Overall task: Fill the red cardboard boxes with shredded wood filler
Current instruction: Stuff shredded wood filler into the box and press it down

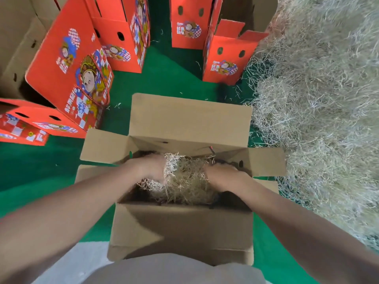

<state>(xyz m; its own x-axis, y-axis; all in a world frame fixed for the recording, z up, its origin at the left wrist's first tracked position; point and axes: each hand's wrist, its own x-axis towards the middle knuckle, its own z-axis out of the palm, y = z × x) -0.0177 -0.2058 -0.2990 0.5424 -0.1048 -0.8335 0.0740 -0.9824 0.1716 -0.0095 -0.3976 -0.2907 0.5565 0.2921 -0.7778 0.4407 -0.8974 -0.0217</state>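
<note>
Box [180,228] with open brown flaps sat right in front of us on the green floor [170,78]. Inside it, our left hand [150,169] and right hand [224,176] gripped a filler clump [185,179] from either side. Fingers curled into the strands; tips were buried and blurred, so we couldn't tell spread or together. Clump sat mid-opening, below the flaps. Right of the box, loose filler pile [320,103] ran near to far. Farther out, red boxes [189,25] stood upright across the far side, one just beside the pile. Tilted red box [67,64] leaned at far left.
</note>
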